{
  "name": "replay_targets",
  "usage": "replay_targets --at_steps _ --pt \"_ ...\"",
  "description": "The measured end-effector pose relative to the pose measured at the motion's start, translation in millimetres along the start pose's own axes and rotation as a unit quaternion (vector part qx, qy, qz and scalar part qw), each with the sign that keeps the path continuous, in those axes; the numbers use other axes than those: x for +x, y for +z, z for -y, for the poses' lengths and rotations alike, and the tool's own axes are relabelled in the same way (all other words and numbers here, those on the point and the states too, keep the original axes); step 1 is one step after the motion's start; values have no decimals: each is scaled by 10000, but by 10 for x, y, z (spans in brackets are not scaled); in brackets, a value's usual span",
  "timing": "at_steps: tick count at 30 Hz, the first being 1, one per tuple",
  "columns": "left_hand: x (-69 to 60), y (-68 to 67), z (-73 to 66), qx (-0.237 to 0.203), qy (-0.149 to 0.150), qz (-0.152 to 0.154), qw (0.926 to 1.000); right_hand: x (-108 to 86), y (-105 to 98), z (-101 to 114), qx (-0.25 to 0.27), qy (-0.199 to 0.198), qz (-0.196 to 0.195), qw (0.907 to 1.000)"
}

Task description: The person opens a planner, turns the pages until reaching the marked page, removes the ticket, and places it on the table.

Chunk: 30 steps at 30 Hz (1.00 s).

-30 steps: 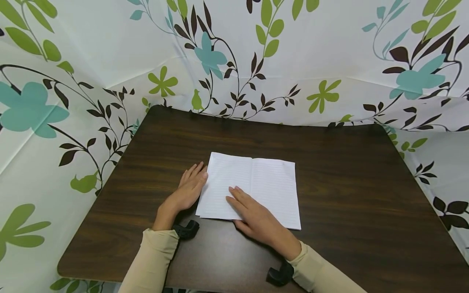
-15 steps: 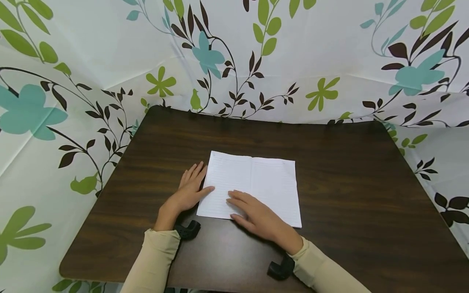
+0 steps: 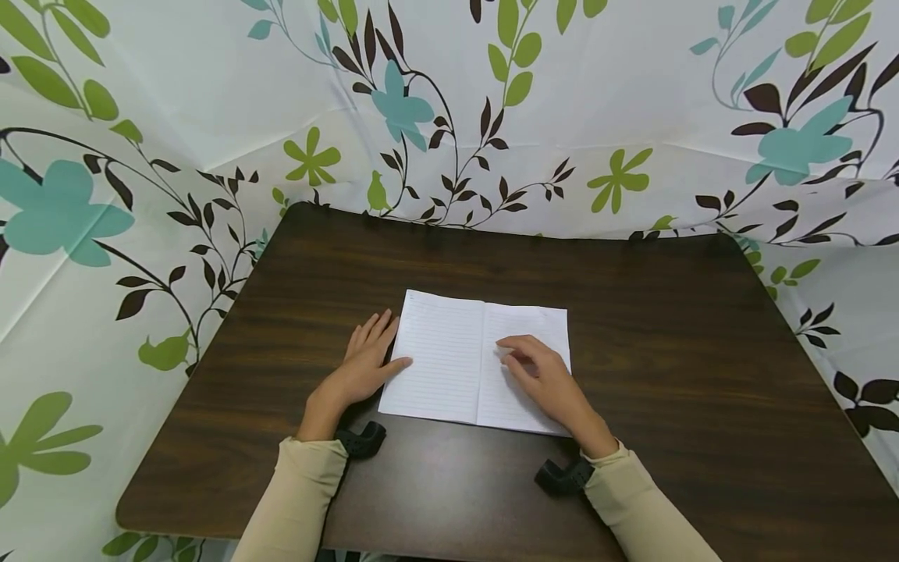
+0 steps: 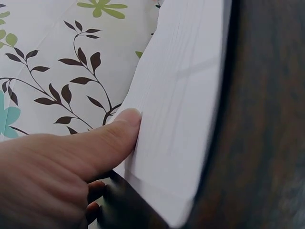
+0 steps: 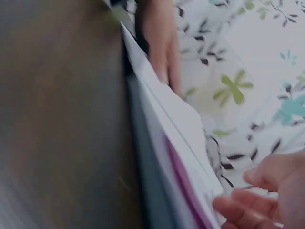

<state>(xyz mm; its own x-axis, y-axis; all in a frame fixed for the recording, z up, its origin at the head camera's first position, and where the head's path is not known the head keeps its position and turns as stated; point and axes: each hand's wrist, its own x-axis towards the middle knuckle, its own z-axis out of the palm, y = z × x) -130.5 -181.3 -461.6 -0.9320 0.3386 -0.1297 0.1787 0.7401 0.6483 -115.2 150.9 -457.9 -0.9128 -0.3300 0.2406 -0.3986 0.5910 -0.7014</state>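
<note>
A lined notebook (image 3: 442, 351) lies spread flat on the dark wooden table (image 3: 653, 375), its visible pages without writing that I can make out. My left hand (image 3: 358, 367) rests at the notebook's left edge, fingers extended on the table and thumb laid over the page margin. In the left wrist view that thumb (image 4: 112, 138) touches the paper. Over the right page is my right hand (image 3: 551, 382), its fingers loosely bent. The right wrist view shows its thumb (image 5: 262, 174) apart from the fingers, with nothing held; whether fingertips touch the page I cannot tell.
Each wrist carries a black device, one on the left (image 3: 361, 441) and one on the right (image 3: 564, 476). A white curtain (image 3: 534, 117) with leaf and flower prints hangs behind the table and along its sides. The table's front edge runs below the forearms.
My right hand has shifted from the left page to over the right page, its fingers now more bent. My left thumb has moved outward onto the left page. The notebook has hardly moved.
</note>
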Motion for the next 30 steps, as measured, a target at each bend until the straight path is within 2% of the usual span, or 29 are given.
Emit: replay_targets --at_steps 5,9,12,24,30 --pt "-10 -10 -27 39 -27 16 10000 13 -201 -135 -659 712 -87 9952" --pt "-8 -19 -23 95 -24 42 9999 10 -310 -191 -1100 1448 -29 9833" --pt "-10 -21 -19 115 -27 60 9999 4 -347 -230 -1412 1736 16 9746" --pt "-33 -22 -46 166 -107 97 9998 15 -357 -311 -2100 1886 207 9591" --pt "-13 -21 -45 124 -44 40 9999 51 -371 -318 -2137 1777 -32 9606"
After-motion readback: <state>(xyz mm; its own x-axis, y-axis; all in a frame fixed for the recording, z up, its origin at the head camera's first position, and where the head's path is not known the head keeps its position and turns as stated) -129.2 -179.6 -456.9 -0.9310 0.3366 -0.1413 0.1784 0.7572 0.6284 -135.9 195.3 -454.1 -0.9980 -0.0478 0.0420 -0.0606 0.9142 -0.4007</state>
